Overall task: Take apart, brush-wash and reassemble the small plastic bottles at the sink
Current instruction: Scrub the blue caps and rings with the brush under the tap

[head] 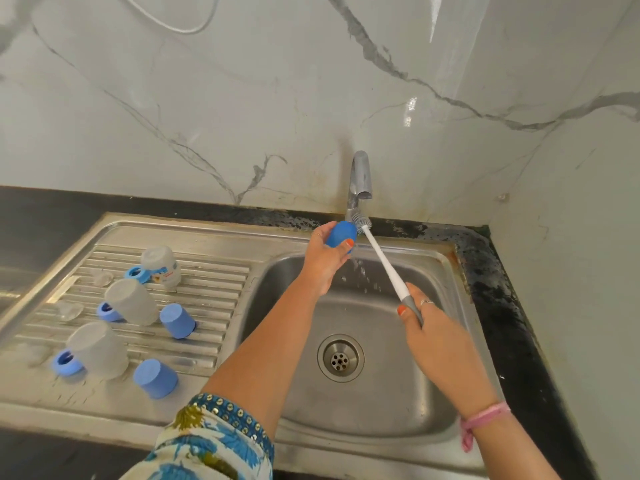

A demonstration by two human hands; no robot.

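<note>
While my left hand (pixel 327 252) pinches the wet blue cap (pixel 341 233) (light, stiff, probably slippery) by its sides, my right hand (pixel 436 327) grips the brush (pixel 381 258) handle.

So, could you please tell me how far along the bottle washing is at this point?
Disassembly looks done: three clear bottle bodies, blue rings and two blue caps lie apart on the drainboard. In hand: the left hand holds a third blue cap under the tap while the right hand works the brush at it. Which pieces are already washed is unclear; reassembly remains.
</note>
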